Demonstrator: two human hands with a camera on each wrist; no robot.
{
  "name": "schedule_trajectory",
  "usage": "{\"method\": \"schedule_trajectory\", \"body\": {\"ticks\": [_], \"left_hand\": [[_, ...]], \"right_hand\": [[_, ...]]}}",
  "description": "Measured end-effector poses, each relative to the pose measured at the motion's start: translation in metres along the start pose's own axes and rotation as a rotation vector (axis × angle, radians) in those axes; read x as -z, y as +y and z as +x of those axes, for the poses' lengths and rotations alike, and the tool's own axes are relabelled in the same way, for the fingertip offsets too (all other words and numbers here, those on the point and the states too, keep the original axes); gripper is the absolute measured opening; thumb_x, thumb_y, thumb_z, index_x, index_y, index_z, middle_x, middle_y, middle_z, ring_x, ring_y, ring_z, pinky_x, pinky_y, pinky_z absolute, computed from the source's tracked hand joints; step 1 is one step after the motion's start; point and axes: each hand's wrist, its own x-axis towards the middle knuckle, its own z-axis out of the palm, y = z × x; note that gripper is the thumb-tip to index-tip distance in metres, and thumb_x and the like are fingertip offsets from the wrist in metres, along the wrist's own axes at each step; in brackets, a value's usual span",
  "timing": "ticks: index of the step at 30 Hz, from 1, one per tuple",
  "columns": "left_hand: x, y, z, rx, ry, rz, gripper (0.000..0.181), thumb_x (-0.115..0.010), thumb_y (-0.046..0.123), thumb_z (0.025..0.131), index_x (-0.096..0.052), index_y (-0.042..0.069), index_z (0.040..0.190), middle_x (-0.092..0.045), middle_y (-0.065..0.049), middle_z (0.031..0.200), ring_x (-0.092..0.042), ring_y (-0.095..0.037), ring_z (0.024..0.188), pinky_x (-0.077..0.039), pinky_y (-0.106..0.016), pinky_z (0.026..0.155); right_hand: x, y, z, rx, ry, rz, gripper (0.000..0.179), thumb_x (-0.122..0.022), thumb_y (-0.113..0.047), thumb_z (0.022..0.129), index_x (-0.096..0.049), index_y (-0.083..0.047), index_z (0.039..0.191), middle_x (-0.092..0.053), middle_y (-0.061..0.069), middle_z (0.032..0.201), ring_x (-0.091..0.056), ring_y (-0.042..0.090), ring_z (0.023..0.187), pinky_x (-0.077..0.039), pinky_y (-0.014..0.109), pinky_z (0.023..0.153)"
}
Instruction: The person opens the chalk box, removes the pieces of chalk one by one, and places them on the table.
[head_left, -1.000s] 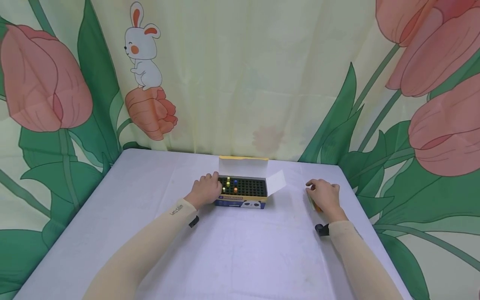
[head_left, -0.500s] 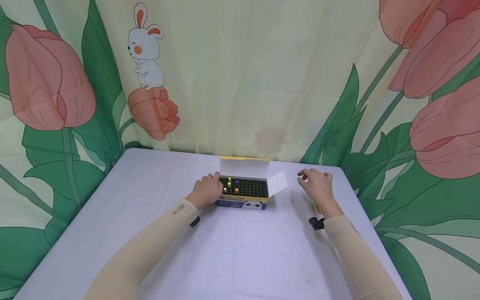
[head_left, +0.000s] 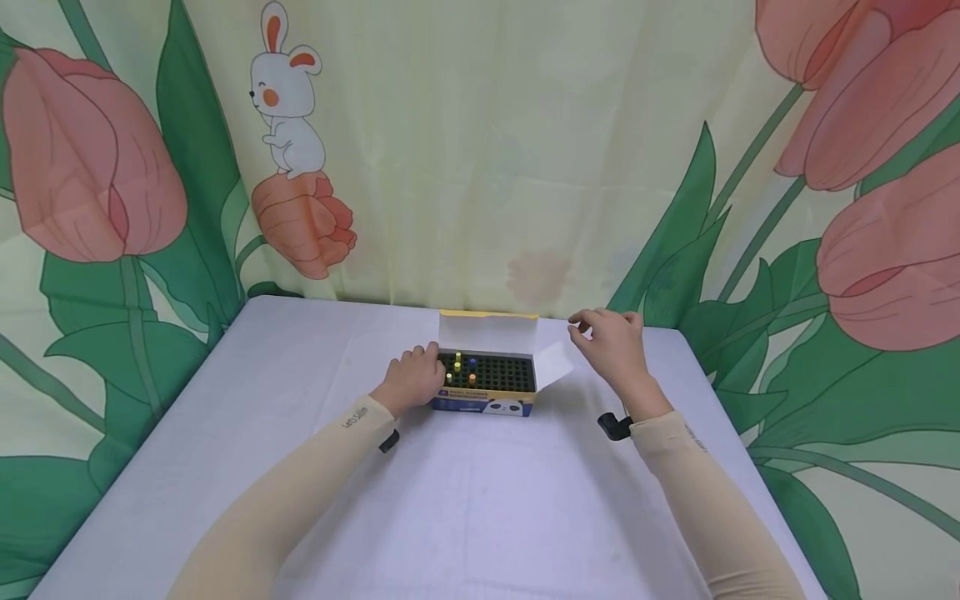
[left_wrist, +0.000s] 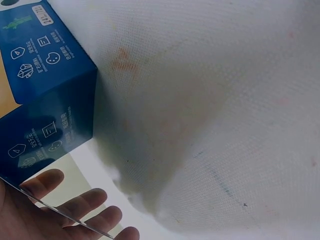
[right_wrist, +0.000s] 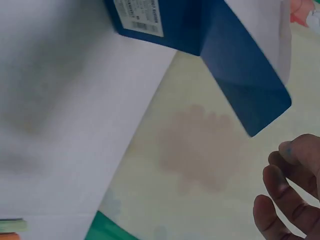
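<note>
The blue and yellow cardboard box [head_left: 480,407] with a panda on its front stands at the table's back. Its black holder [head_left: 510,375] has rows of holes, and several short coloured sticks [head_left: 472,379], like chalks or crayons, stand upright in it. My left hand [head_left: 408,379] grips the box's left end; in the left wrist view a flap edge crosses its fingers [left_wrist: 90,200]. My right hand [head_left: 615,350] hovers right of the box, thumb and forefinger loosely bent towards each other. Nothing shows between them in the right wrist view.
The box's lid [head_left: 487,333] stands up at the back, and its right flap [head_left: 553,365] sticks out towards my right hand. A green stick [right_wrist: 12,225] and an orange stick [right_wrist: 9,236] lie on the white tablecloth [head_left: 495,500]. A tulip-printed curtain [head_left: 465,150] hangs behind.
My right hand has risen from beside the green and orange sticks and moved left and back towards the box. The left hand keeps its place on the box.
</note>
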Motion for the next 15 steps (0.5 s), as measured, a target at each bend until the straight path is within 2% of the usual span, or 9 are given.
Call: {"method": "schedule_trajectory", "body": {"ticks": [9, 15], "left_hand": [[0.0, 0.001, 0.001, -0.015, -0.008, 0.003, 0.052, -0.026, 0.03, 0.106, -0.047, 0.002, 0.144, -0.061, -0.022, 0.123, -0.06, -0.038, 0.111, -0.05, -0.06, 0.099], [0.0, -0.001, 0.002, -0.009, -0.007, 0.01, 0.051, -0.025, 0.03, 0.106, -0.047, 0.002, 0.143, -0.061, -0.021, 0.122, -0.061, -0.038, 0.111, -0.05, -0.06, 0.099]], "right_hand": [[0.0, -0.027, 0.001, 0.108, 0.043, -0.029, 0.015, -0.069, -0.024, 0.098, -0.079, -0.016, 0.107, -0.077, 0.003, 0.092, -0.07, 0.028, 0.091, -0.034, 0.062, 0.103], [-0.006, -0.045, 0.004, 0.154, 0.032, -0.033, 0.014, -0.07, -0.026, 0.098, -0.079, -0.017, 0.105, -0.077, 0.0, 0.09, -0.07, 0.026, 0.088, -0.035, 0.059, 0.103]]}}
